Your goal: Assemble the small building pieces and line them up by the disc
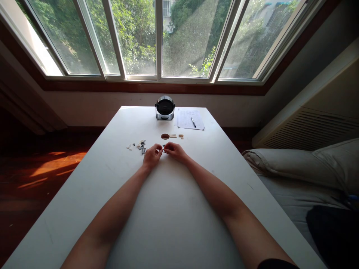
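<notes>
My left hand and my right hand meet near the far middle of the white table. Their fingertips are pinched together around something tiny, partly dark and partly light, which is mostly hidden by the fingers. Left of my left hand lies a loose pile of small grey, black and white building bricks. A few pale brick pieces are scattered farther left. Just beyond my right hand, a tan studded brick plate and another small group of tan bricks lie on the tabletop.
A round hole with a reddish-brown look opens in the tabletop beyond my hands. Behind it stands a round black device on a metal stand. Sheets of paper with a pen lie at the far right. A cushioned seat borders the right side.
</notes>
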`<act>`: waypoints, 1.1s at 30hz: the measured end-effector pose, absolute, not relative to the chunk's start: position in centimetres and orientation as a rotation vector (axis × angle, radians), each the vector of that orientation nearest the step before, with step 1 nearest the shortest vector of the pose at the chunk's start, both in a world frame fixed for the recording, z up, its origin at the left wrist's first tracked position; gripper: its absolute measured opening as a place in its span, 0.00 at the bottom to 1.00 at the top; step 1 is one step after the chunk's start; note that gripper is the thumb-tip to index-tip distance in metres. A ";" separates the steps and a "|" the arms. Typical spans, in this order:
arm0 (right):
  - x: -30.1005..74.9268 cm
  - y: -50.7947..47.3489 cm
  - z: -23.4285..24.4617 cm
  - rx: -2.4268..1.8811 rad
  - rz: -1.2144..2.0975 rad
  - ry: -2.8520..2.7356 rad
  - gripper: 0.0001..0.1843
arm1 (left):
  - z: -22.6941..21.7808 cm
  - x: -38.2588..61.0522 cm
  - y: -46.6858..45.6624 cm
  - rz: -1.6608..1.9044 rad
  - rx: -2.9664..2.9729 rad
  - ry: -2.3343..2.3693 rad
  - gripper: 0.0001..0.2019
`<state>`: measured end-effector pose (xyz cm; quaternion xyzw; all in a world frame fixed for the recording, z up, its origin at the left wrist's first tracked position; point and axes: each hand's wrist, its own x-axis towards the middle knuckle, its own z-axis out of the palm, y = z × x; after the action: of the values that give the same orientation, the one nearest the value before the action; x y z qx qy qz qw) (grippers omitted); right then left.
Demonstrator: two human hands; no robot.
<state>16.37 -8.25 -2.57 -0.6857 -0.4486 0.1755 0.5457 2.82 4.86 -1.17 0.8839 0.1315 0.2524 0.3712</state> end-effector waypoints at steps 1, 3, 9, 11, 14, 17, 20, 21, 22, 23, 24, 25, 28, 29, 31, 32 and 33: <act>16.3 -8.2 -2.6 -1.613 0.423 -1.065 0.16 | -1.1 2.8 4.8 0.641 2.270 0.334 0.06; 16.3 -8.2 -2.5 -1.596 0.432 -1.065 0.16 | -1.1 2.8 4.9 0.630 2.275 0.334 0.06; 16.3 -8.4 -2.4 -1.627 0.394 -1.065 0.16 | -1.3 2.8 5.0 0.658 2.262 0.325 0.05; 16.5 -8.5 -2.5 -1.612 0.395 -1.074 0.15 | -1.5 2.9 5.0 0.674 2.254 0.328 0.05; 16.6 -8.4 -2.8 -1.620 0.384 -1.078 0.15 | -1.6 2.9 5.1 0.688 2.247 0.332 0.04; 16.7 -8.3 -3.0 -1.636 0.372 -1.076 0.15 | -1.6 2.9 5.1 0.690 2.245 0.330 0.05; 16.6 -8.3 -3.1 -1.630 0.374 -1.085 0.15 | -1.5 2.9 5.0 0.678 2.255 0.321 0.05; 16.6 -8.3 -3.1 -1.632 0.372 -1.086 0.15 | -1.4 2.9 5.0 0.675 2.260 0.317 0.05; 16.6 -8.3 -3.0 -1.637 0.370 -1.085 0.16 | -1.4 2.9 5.0 0.672 2.264 0.315 0.04; 16.6 -8.3 -3.0 -1.644 0.366 -1.085 0.16 | -1.4 2.9 5.0 0.673 2.266 0.314 0.04; 16.5 -8.3 -2.9 -1.650 0.360 -1.084 0.16 | -1.4 2.8 5.0 0.674 2.267 0.315 0.05; 16.5 -8.3 -2.9 -1.655 0.354 -1.084 0.16 | -1.3 2.8 5.0 0.676 2.268 0.319 0.05; 16.5 -8.4 -2.7 -1.660 0.350 -1.084 0.16 | -1.3 2.8 5.0 0.674 2.269 0.337 0.05; 16.6 -8.4 -2.7 -1.660 0.351 -1.081 0.16 | -1.3 2.8 5.0 0.672 2.268 0.341 0.05; 16.6 -8.4 -2.7 -1.664 0.353 -1.073 0.16 | -1.3 2.8 5.0 0.672 2.265 0.344 0.05; 16.6 -8.4 -2.7 -1.668 0.353 -1.070 0.16 | -1.3 2.8 5.0 0.673 2.264 0.344 0.05; 16.6 -8.4 -2.7 -1.670 0.351 -1.070 0.16 | -1.3 2.8 5.0 0.673 2.264 0.344 0.05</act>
<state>16.55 -8.44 -2.69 -0.7010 -0.4490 0.1473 0.5342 2.83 4.98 -1.35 0.8818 0.1340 0.2623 0.3684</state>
